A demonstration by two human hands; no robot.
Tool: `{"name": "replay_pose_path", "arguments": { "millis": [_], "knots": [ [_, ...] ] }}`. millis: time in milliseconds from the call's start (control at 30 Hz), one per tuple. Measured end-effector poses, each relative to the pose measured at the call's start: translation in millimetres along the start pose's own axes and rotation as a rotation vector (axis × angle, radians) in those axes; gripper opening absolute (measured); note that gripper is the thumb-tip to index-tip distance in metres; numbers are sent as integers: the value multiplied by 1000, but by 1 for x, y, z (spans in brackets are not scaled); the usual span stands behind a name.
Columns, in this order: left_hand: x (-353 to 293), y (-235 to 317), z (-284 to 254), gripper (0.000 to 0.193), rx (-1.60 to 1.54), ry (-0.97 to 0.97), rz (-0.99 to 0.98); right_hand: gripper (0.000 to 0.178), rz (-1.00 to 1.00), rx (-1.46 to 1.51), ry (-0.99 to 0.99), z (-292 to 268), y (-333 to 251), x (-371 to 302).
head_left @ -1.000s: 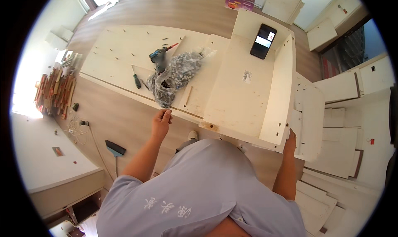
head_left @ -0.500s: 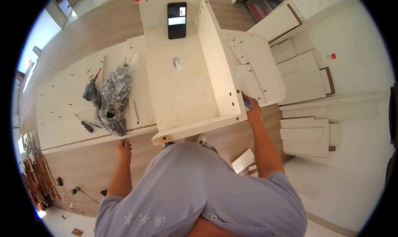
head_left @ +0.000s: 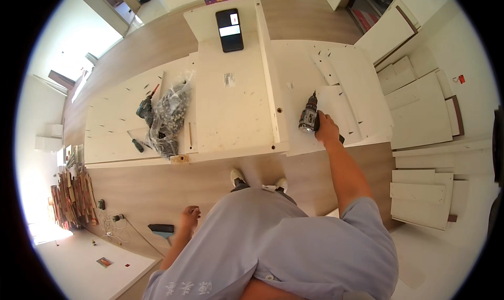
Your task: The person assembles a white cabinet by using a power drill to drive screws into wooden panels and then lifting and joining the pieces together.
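Note:
A dark cordless drill (head_left: 310, 116) is in my right hand (head_left: 328, 128), its bit pointing away over the white panels on the right. The fingers wrap its handle; whether the drill touches the panel I cannot tell. Left of it stands a white open box of boards (head_left: 236, 116), with a black phone (head_left: 229, 30) leaning at its far end. My left hand (head_left: 191, 215) hangs near my body, away from the panels. Its fingers are curled in, and what they hold, if anything, is hidden.
Left of the box lie a plastic bag of hardware (head_left: 169, 119), another power driver (head_left: 145, 110), and a green-handled screwdriver (head_left: 137, 145). Pegs stick up from the panel (head_left: 113, 129). Boards (head_left: 420, 111) lean along the right wall. A dark-edged brush (head_left: 160, 228) lies on the floor.
The drill, earlier mostly hidden behind the box's right wall, now shows fully in my right hand. My left hand has moved back from the panel's near edge toward my body. The view has shifted.

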State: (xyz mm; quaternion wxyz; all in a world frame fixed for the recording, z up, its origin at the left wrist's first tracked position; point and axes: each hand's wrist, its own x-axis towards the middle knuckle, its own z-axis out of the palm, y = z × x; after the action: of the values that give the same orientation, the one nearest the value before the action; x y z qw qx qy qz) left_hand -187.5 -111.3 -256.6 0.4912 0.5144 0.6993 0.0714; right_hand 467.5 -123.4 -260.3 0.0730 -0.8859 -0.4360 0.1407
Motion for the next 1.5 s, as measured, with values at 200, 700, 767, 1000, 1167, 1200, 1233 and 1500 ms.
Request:
{"name": "replay_pose_path", "arguments": {
  "millis": [200,700,767,1000,1167,1200,1233,1500],
  "knots": [
    [-37,121,53,26,38,-175,277,80,-130,835,227,-24,12,-67],
    [-180,384,159,45,-800,-1236,616,37,-443,895,-8,-146,-28,-260],
    [-188,390,162,35,-844,-1217,461,35,-467,1078,-58,-133,-25,-262],
    [-164,388,91,33,-1216,-758,906,30,-758,894,369,-58,-7,-258],
    [-108,323,-2,36,-807,-311,1326,28,-572,1253,-167,-145,-52,-277],
    [-92,306,-14,35,-808,-172,1231,29,-566,1305,-223,-147,-62,-273],
    [-71,290,-22,34,-812,-53,1133,31,-601,1351,-210,-141,-70,-271],
    [157,98,-87,23,-803,372,155,33,-568,895,-220,-132,-182,-253]
  ]
}}
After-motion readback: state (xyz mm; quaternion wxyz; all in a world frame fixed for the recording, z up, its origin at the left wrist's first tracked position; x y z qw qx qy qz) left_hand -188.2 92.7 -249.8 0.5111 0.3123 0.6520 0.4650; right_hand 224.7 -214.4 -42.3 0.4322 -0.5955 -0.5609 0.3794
